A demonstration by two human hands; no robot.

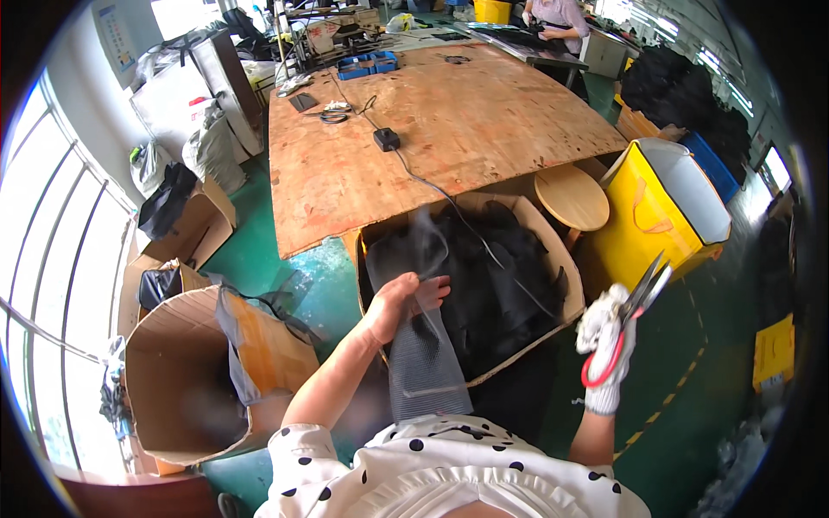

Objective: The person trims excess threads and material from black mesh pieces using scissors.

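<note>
Dark see-through mesh strip point(429, 380) hangs over the near edge of a cardboard box point(557, 259) full of black pieces point(505, 285). Bare left hand point(395, 312) has it lightly pinched, fingers partly curled. Gloved right hand point(607, 335)'s wrapped round red-handled scissors point(637, 304), blades apart, off to the right of the box.

This one's shot from the left fisheye of a head-worn pair, tilted down and forward past the wearer's polka-dot top point(449, 470). The left hand point(399, 304) and gloved right hand point(607, 341) sit pretty close, the wooden tabletop point(471, 121) stretches off ahead, and it's wide enough to catch the barred window point(52, 233) far left.
</note>
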